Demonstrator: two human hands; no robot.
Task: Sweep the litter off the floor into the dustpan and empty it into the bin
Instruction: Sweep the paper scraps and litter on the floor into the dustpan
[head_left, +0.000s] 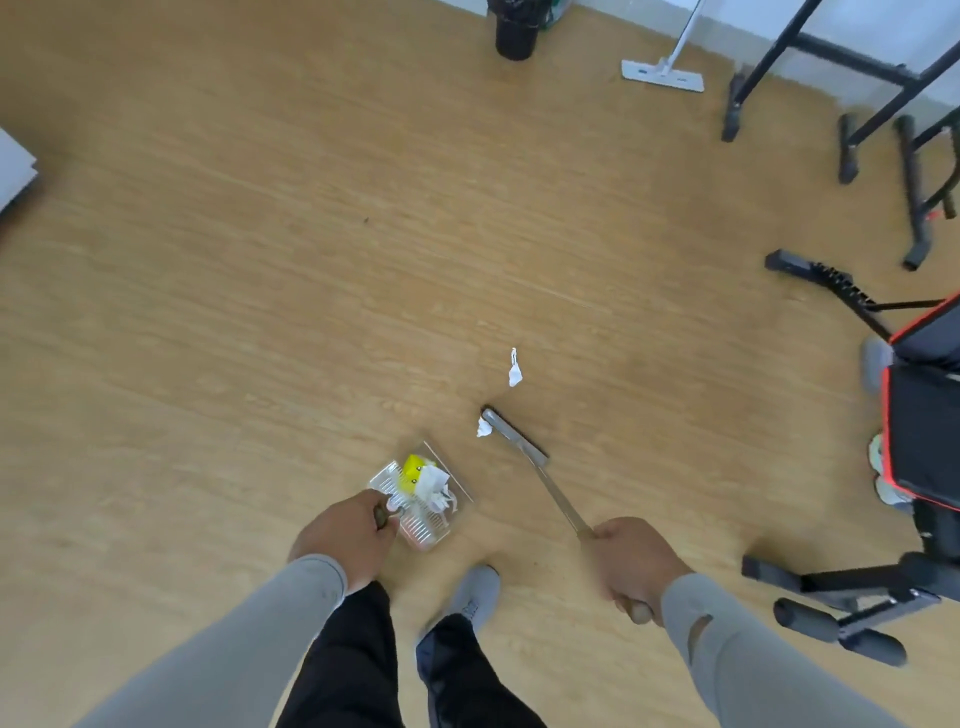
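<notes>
Broom and dustpan gripped, litter on the floor

The right hand (631, 564) was clenched round the broom (535, 467), whose long axis ran up-left from the fist to a paper scrap (483, 427). The left hand (340, 538) clasped the dustpan (415, 525), mouth pointing away beyond the knuckles, holding yellow and white litter (426, 480).

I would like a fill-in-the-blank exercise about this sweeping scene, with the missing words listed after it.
1. The left hand holds the clear ____, which carries a yellow item.
2. The right hand grips the handle of the ____.
3. The broom head touches one crumpled paper; ____ white pieces lie loose on the floor.
4. The black bin stands near the white ____.

Missing: dustpan; broom; two; mop
</notes>
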